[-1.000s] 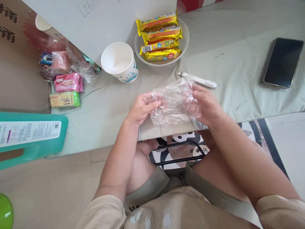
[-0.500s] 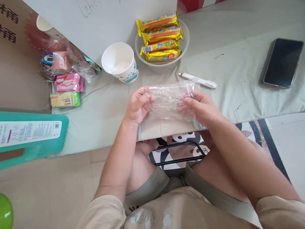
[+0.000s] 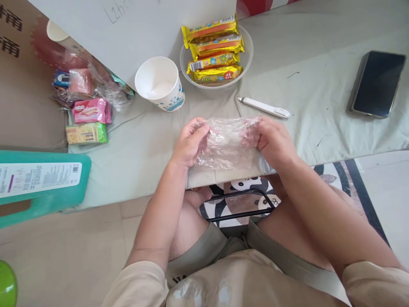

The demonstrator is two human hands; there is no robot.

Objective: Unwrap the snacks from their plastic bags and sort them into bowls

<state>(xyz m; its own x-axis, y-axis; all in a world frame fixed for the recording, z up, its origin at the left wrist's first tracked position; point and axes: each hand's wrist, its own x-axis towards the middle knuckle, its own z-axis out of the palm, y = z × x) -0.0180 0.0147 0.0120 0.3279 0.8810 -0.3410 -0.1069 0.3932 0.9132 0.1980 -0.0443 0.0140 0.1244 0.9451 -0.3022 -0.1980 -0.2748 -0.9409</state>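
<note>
A crinkled sheet of clear plastic film (image 3: pixel 228 143) is stretched between my hands, just above the front edge of the cloth-covered table. My left hand (image 3: pixel 191 143) is closed on its left side, thumb on top. At the other end my right hand (image 3: pixel 275 138) grips the film, with some fingers behind the clear plastic. Whether the film is a bag or a single sheet I cannot tell. Beyond it lies a white utility knife (image 3: pixel 263 106). A white paper cup (image 3: pixel 159 85) stands behind my left hand, beside a clear plastic bowl (image 3: pixel 248 55) holding several yellow-wrapped snack bars (image 3: pixel 215 51).
A black phone (image 3: pixel 378 84) lies at the right. Pink (image 3: pixel 91 111) and green (image 3: pixel 86 133) snack packets sit at the left near a cardboard box (image 3: pixel 28 94). A teal plastic container (image 3: pixel 84 179) juts in at the left edge. A white board (image 3: pixel 134 34) stands behind the cup.
My right hand has turned over so its back faces up, still on the film. The film's right end has shifted, uncovering the utility knife fully. My left hand has moved slightly right.
</note>
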